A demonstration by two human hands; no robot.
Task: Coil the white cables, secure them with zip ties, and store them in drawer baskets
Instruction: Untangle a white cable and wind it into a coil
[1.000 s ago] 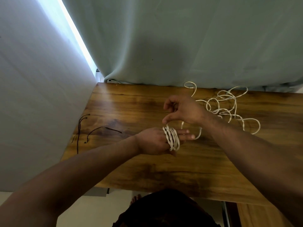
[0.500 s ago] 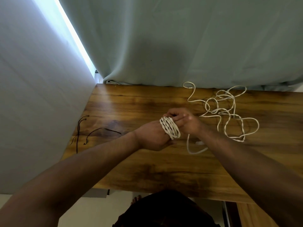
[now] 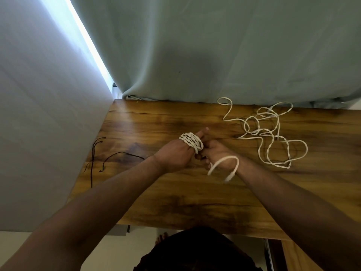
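- While the left hand (image 3: 175,153) holds its fingers straight out at the middle of the frame, a coil of white cable (image 3: 192,142) sits wound around them.
- The right hand (image 3: 218,155), touching the left one, curls its fingers on the cable's tail (image 3: 224,159), which arcs, blurred, over its wrist.
- Loose white cable (image 3: 273,137) lies tangled at the right of the wooden table (image 3: 175,202), near the curtain (image 3: 214,45).
- Black zip ties (image 3: 125,152) lie towards the table's left edge, well apart from the hands.
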